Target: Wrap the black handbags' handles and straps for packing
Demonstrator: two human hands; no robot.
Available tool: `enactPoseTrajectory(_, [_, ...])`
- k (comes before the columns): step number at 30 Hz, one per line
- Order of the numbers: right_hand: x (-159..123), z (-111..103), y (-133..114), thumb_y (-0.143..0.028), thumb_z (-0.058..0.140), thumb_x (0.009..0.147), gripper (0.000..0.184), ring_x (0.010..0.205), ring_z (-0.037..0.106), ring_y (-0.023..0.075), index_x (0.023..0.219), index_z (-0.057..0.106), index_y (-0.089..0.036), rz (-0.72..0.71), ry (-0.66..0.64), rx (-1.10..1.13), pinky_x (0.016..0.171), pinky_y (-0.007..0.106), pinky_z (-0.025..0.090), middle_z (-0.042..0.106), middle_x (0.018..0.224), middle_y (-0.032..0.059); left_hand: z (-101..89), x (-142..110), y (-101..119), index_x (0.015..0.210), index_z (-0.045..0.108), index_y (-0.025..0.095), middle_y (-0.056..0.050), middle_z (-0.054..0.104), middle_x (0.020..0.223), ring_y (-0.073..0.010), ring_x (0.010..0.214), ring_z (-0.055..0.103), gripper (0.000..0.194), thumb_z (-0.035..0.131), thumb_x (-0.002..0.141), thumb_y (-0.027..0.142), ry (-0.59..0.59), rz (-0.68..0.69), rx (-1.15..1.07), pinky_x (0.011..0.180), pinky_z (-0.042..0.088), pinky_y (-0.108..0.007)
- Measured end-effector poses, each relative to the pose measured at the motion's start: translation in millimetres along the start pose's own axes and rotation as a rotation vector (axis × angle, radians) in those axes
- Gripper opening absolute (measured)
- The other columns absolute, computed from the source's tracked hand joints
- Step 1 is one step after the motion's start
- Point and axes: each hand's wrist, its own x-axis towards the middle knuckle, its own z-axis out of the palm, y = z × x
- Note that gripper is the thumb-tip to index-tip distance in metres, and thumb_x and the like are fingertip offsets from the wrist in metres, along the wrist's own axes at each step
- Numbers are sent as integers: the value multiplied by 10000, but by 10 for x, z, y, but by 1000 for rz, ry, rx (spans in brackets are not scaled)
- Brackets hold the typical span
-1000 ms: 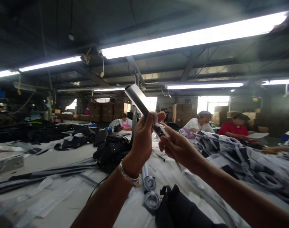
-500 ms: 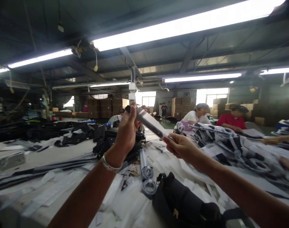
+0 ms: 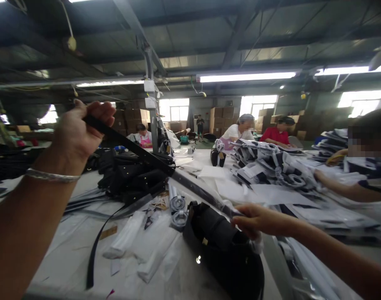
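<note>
A long black strap (image 3: 131,148) with small holes is stretched slantwise between my two hands. Its lower right half sits inside a clear plastic sleeve (image 3: 196,187). Up at the left, my left hand (image 3: 84,129) has its palm turned up, fingers curled on the strap's upper end. At the other end my right hand (image 3: 253,221) pinches the sleeved strap, crumpled plastic showing below its fingers. Under the right hand lies a black bag (image 3: 221,258) with small metal fittings. Two rolled straps in clear plastic (image 3: 179,218) are beside it.
Black bags (image 3: 134,177) are heaped at the left, near flat clear plastic sleeves (image 3: 128,237). Plastic-wrapped straps (image 3: 265,160) form a pile on the right. A co-worker's arm (image 3: 340,187) reaches in there. Other people sit across the table; a post (image 3: 151,112) rises behind.
My hands have moved apart, the left one up and leftward, the right one down and rightward. A long bare stretch of black strap now shows outside the sleeve. The view has turned right.
</note>
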Motion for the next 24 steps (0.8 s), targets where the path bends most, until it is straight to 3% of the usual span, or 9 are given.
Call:
enactPoseTrajectory(2, [-60,-8,197,-582,579,873,463,624,652,160,907,714,-140,23,-8,-62,583,238,488,705,680,36,46,-107,-122,881,626,144,54,765,782,-174,1182,566,420,286,1061,314,3,-57,-6,1044,384,-346])
enactPoseTrajectory(4, [-92,-90,137,-599,585,863,517,949,692,254,1152,694,-183,-33,66,-95,813,335,539,748,1014,98,208,-242,-186,895,641,157,57,765,796,-150,1148,577,421,289,1056,322,-36,-104,-34,1039,381,-325])
enactPoseTrajectory(8, [2,-218,-692,-596,496,919,643,1365,428,290,1471,397,-281,-329,394,-67,1126,489,346,478,1479,81,764,-498,-183,981,649,95,10,760,841,-173,1158,582,500,214,1056,328,-249,-112,-127,1019,385,-360])
enactPoseTrajectory(10, [122,-180,-1246,-556,480,947,586,1393,388,247,1463,404,-289,-532,462,-27,1175,458,278,476,1483,38,1076,-611,-162,989,653,58,-27,751,887,-200,1166,601,585,138,1052,329,-430,-68,-164,979,420,-376])
enactPoseTrajectory(12, [248,-105,-1713,-533,440,974,493,1368,423,211,1396,498,-286,-732,413,16,1158,402,322,562,1393,-3,1349,-714,-131,940,685,97,-34,760,903,-227,1118,651,523,249,1049,365,-553,3,-150,947,484,-352])
enactPoseTrajectory(16, [363,-18,-2119,-391,398,1019,322,1133,616,164,1125,650,-220,-874,392,101,980,315,479,676,1025,-38,1627,-846,-75,970,686,77,2,754,866,-222,1100,664,510,233,1054,297,-694,179,-139,964,472,-381])
enactPoseTrajectory(18, [307,-27,-2100,-365,454,1000,271,842,672,90,933,656,-197,-804,489,131,765,225,519,637,846,-58,1572,-872,-170,1013,691,112,9,746,894,-225,1110,660,522,213,1052,317,-695,116,-166,938,483,-387])
enactPoseTrajectory(20, [172,-67,-2012,-337,464,996,279,532,548,0,814,615,-189,-717,583,195,510,148,411,551,712,-79,1360,-909,-458,1081,694,174,-7,738,913,-243,1081,677,508,267,1029,444,-664,-84,-128,873,516,-376])
enactPoseTrajectory(24, [-220,-278,-1738,-371,465,992,259,346,243,-14,793,582,-253,-553,758,273,340,189,142,382,558,-88,588,-1209,-1545,866,728,165,-72,742,791,-184,747,716,516,605,794,660,-592,-738,262,628,520,-231])
